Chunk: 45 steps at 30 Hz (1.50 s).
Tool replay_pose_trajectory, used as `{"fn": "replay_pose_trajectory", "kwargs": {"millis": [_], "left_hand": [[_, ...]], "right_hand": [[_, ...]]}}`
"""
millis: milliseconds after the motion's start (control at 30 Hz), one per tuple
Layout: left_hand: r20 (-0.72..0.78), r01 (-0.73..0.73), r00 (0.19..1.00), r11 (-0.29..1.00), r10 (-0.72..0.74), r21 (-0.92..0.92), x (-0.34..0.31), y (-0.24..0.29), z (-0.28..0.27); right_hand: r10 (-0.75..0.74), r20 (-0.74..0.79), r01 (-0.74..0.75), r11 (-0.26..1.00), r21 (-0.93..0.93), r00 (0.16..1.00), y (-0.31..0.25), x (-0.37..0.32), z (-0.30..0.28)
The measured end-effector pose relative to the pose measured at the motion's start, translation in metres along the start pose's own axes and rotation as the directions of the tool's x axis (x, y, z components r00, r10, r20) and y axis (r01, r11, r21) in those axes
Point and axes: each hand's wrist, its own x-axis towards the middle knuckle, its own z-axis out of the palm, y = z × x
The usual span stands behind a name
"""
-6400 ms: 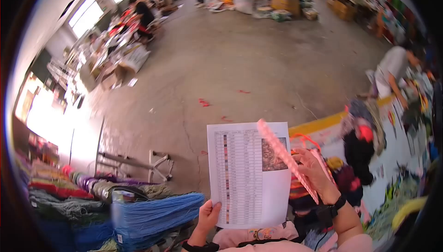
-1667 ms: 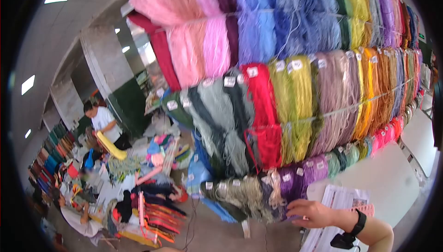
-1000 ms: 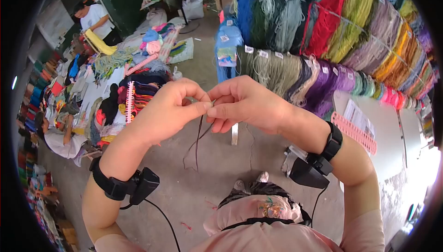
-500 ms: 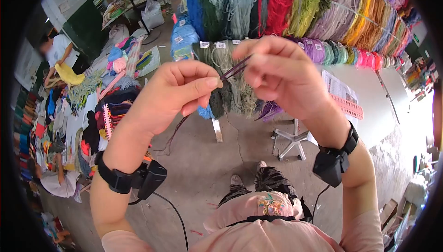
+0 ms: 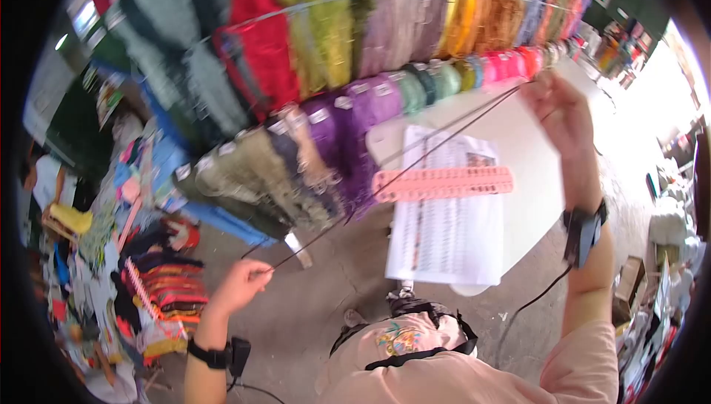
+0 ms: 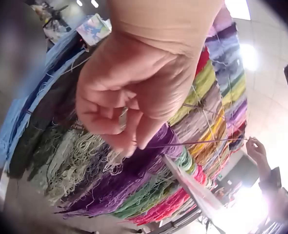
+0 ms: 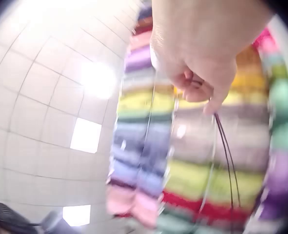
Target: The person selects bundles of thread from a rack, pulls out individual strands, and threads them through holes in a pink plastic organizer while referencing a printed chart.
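At far left lay red and orange yarn (image 5: 174,289). Next, the left hand (image 5: 246,284) pinched a dark thread (image 6: 202,143) between thumb and forefinger. The thread slanted up rightward, before purple skeins (image 5: 344,126) and a pink holed strip (image 5: 444,183), which lay across a printed sheet (image 5: 448,245) on a white table (image 5: 533,197). Rightmost, the raised right hand (image 5: 561,111) held the thread in its fingertips.

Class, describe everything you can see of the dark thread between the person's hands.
The dark thread is thin and yarn-like, purplish in the left wrist view. Stretched nearly straight in midair, it runs from the left grip to the right grip, pinched at both. Two strands leave the right grip; its ends are unclear.
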Motion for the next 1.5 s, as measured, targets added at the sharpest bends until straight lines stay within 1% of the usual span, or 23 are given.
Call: {"fn": "replay_pose_trajectory", "kwargs": {"millis": [33, 67, 100, 133, 167, 200, 233, 267, 300, 333, 367, 400, 433, 467, 500, 567, 600, 700, 733, 833, 1200, 1300, 1500], "left_hand": [[-0.089, -0.108, 0.989, 0.987, 0.118, 0.119, 0.007, -0.008, 0.011], [-0.083, -0.052, 0.995, 0.998, 0.05, -0.028, 0.018, 0.009, 0.02], [-0.066, 0.013, 0.998, 0.985, -0.024, -0.172, 0.021, 0.034, 0.032], [-0.042, 0.079, 0.994, 0.947, -0.097, -0.313, 0.027, 0.056, 0.048], [-0.006, 0.025, 1.0, 0.923, -0.03, -0.384, 0.041, 0.075, 0.067], [0.048, -0.034, 0.997, 0.915, 0.058, -0.403, 0.054, 0.107, 0.084], [0.026, -0.08, 0.995, 0.923, 0.097, -0.376, 0.072, 0.128, 0.103], [-0.005, -0.126, 0.991, 0.929, 0.133, -0.347, 0.089, 0.142, 0.117], [-0.117, -0.124, 0.989, 0.927, 0.088, -0.354, 0.105, 0.146, 0.124], [-0.229, -0.124, 0.973, 0.925, 0.041, -0.358, 0.121, 0.146, 0.131], [-0.334, -0.123, 0.942, 0.924, -0.005, -0.361, 0.133, 0.145, 0.136], [-0.255, -0.026, 0.962, 0.901, -0.095, -0.433, 0.14, 0.145, 0.138], [-0.169, 0.075, 0.969, 0.864, -0.181, -0.498, 0.144, 0.142, 0.139], [-0.074, 0.181, 0.962, 0.811, -0.265, -0.556, 0.144, 0.137, 0.142], [-0.056, 0.185, 0.963, 0.794, -0.265, -0.579, 0.145, 0.128, 0.147], [-0.026, 0.174, 0.97, 0.765, -0.241, -0.62, 0.146, 0.112, 0.154], [-0.052, 0.137, 0.973, 0.748, -0.224, -0.65, 0.14, 0.113, 0.158], [0.053, 0.2, 0.97, 0.654, -0.237, -0.73, 0.126, 0.103, 0.162], [0.069, 0.179, 0.979, 0.649, -0.192, -0.739, 0.124, 0.099, 0.161], [0.143, 0.171, 0.985, 0.517, -0.094, -0.839, 0.123, 0.09, 0.158], [0.283, 0.183, 0.951, 0.513, 0.124, -0.839, 0.145, 0.07, 0.169], [0.297, 0.214, 0.942, 0.404, 0.155, -0.889, 0.145, 0.065, 0.172], [0.296, 0.233, 0.927, 0.266, 0.23, -0.935, 0.15, 0.061, 0.179]], "right_hand": [[-0.203, -0.157, 0.166, 0.961, -0.221, 0.966, -0.043, 0.003, -0.072], [-0.272, -0.467, 0.248, 0.962, -0.114, 0.842, -0.109, 0.001, -0.187], [-0.499, -0.418, 0.257, 0.819, -0.512, 0.759, -0.142, -0.018, -0.222], [-0.696, -0.343, 0.157, 0.548, -0.822, 0.631, -0.174, -0.038, -0.254], [-0.625, -0.455, 0.492, 0.78, -0.387, 0.634, -0.194, -0.046, -0.248], [-0.661, -0.387, 0.358, 0.706, -0.612, 0.642, -0.158, -0.029, -0.213], [-0.516, -0.341, 0.222, 0.749, -0.624, 0.786, -0.116, -0.017, -0.188], [-0.406, -0.355, 0.088, 0.753, -0.652, 0.842, -0.062, -0.009, -0.151], [-0.138, -0.313, -0.071, 0.816, -0.574, 0.94, -0.016, -0.005, -0.127], [0.002, -0.429, -0.287, 0.747, -0.6, 0.903, 0.027, -0.007, -0.095], [0.147, -0.32, -0.326, 0.707, -0.628, 0.936, 0.06, -0.007, -0.077], [0.312, -0.234, -0.388, 0.668, -0.635, 0.921, 0.086, -0.007, -0.059], [0.418, -0.107, -0.395, 0.701, -0.593, 0.902, 0.111, -0.006, -0.04], [0.416, -0.025, -0.336, 0.694, -0.636, 0.909, 0.135, -0.005, -0.028], [0.413, 0.056, -0.271, 0.687, -0.674, 0.909, 0.157, -0.005, -0.019], [0.387, 0.107, -0.155, 0.588, -0.794, 0.916, 0.188, -0.005, -0.001], [0.308, 0.156, -0.047, 0.561, -0.826, 0.939, 0.213, -0.01, -0.006], [0.349, 0.168, -0.009, 0.451, -0.892, 0.922, 0.219, -0.012, 0.001], [0.406, 0.164, -0.009, 0.392, -0.92, 0.899, 0.216, -0.011, 0.004], [0.426, 0.16, 0.018, 0.318, -0.948, 0.89, 0.212, -0.015, 0.012], [0.487, 0.084, 0.056, 0.072, -0.996, 0.869, 0.205, -0.021, 0.025], [0.522, 0.033, 0.055, -0.027, -0.998, 0.852, 0.207, -0.024, 0.029], [0.423, 0.039, 0.047, -0.008, -0.999, 0.905, 0.213, -0.027, 0.032]]}}
